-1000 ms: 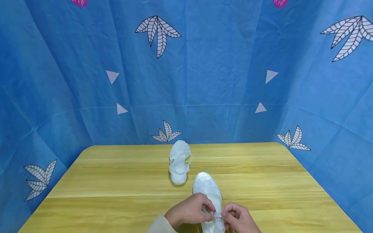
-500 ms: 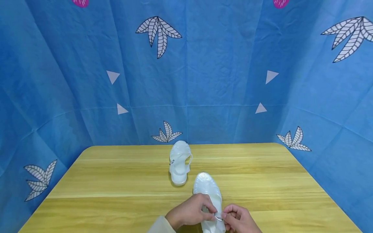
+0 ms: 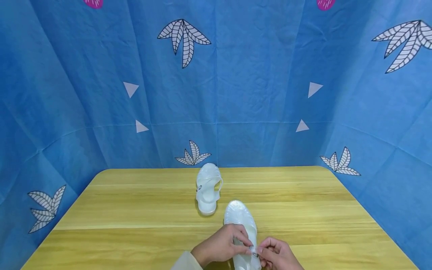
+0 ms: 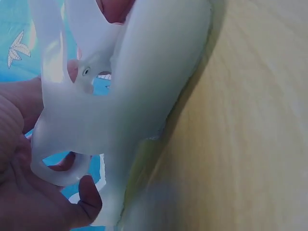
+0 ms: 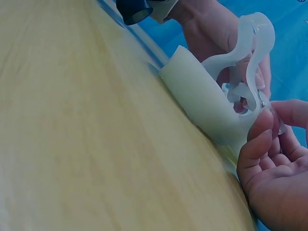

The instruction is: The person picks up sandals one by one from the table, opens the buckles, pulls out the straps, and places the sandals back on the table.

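Yellow wood-grain table (image 3: 135, 210): nearer translucent-white plastic sandal (image 3: 237, 213) sits right of middle, well off the far edge. Probably light, bendy, slick; grip by sole sides. Long axis front-to-back, toe toward far edge, skewed slightly left. Left hand (image 3: 217, 243) pinches the silver metal buckle (image 3: 254, 255); right hand (image 3: 278, 255), fingers curled, pinches the clear strap tip (image 5: 282, 128).

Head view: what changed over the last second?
The pinch of the left hand and the small silver metal buckle edged slightly right, toward the right hand. Nothing visibly let go or newly gripped. Near white plastic sandal and far white plastic sandal haven't moved.
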{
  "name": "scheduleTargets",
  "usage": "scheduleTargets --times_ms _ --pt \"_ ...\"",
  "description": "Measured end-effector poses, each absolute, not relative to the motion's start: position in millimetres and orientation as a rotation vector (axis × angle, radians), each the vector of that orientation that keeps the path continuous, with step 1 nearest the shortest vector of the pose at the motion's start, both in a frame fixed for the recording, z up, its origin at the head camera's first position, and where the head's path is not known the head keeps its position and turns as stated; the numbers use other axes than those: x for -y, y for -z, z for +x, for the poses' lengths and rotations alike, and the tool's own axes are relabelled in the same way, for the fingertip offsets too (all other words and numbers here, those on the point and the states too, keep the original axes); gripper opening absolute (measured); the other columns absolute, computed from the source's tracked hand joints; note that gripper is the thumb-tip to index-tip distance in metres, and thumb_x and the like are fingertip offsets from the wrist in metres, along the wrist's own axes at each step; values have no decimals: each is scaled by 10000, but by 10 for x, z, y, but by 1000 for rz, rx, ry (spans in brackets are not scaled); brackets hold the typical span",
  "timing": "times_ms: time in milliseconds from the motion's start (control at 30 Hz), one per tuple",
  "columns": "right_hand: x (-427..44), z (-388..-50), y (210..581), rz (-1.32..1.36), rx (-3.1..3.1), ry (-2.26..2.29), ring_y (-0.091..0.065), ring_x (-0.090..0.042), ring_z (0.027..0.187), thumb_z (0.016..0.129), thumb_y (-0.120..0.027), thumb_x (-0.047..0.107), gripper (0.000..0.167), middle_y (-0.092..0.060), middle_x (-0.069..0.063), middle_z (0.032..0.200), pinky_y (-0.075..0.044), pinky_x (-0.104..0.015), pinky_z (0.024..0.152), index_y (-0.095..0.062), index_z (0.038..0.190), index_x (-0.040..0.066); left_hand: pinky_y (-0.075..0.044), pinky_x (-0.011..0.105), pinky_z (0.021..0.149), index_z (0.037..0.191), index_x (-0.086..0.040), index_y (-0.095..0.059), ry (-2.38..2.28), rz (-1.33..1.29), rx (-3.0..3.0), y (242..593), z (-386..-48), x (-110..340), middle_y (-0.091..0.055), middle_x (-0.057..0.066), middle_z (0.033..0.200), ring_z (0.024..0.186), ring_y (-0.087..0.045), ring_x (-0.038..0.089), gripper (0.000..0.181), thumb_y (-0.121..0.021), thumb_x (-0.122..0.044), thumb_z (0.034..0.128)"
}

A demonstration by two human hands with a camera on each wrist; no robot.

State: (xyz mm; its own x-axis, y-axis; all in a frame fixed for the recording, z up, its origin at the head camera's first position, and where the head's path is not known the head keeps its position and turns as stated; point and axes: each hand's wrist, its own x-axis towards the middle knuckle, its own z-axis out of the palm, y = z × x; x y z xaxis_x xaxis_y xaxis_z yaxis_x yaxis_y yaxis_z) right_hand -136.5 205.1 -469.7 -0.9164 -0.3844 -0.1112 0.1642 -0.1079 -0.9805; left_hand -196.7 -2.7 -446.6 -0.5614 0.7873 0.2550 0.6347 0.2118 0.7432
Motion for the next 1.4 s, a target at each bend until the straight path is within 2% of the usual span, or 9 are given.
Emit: scheduleTargets --times_ms 167,500,767,1100,1400 --pt "-2066 -1362 4715 -325 -1765 2105 -550 -23 621 939 -536 113 109 -603 69 705 -457 -154 560 -614 865 133 -409 93 758 924 -115 -763 -1130 1483 -2448 4421 -1935 20 -631 -88 842 816 -484 -82 134 -719 -200 830" --pt "-2093 -1380 4775 -464 -1781 2106 -569 -7 642 958 -508 91 178 -633 87 739 -461 -139 561 -654 892 170 -407 98 751 879 -118 -766 -1157 1464 -2479 4421 -1885 -12 -623 -110 809 813 -480 -83 102 -725 -195 825" --pt "-2077 -1375 4763 -405 -1753 2108 -550 -8 639 948 -531 102 170 -643 87 761 -455 -142 567 -672 890 178 -409 98 748 868 -120 -765 -1177 1476 -2488 4425 -1853 -52 -607 -115 795 809 -480 -79 114 -711 -217 841" --pt "-2214 -1373 4697 -365 -1594 2035 -604 -28 715 970 -494 122 125 -637 44 816 -494 -154 612 -614 963 86 -429 112 727 894 -105 -758 -1164 1410 -2419 4422 -1876 -12 -610 -118 821 796 -494 -75 124 -693 -204 857" --pt "-2230 -1353 4700 -388 -1564 2044 -585 -24 675 969 -488 116 114 -647 46 805 -487 -158 613 -600 959 98 -421 119 736 903 -104 -758 -1194 1398 -2412 4426 -1874 -14 -620 -111 835 804 -484 -73 116 -699 -188 849"
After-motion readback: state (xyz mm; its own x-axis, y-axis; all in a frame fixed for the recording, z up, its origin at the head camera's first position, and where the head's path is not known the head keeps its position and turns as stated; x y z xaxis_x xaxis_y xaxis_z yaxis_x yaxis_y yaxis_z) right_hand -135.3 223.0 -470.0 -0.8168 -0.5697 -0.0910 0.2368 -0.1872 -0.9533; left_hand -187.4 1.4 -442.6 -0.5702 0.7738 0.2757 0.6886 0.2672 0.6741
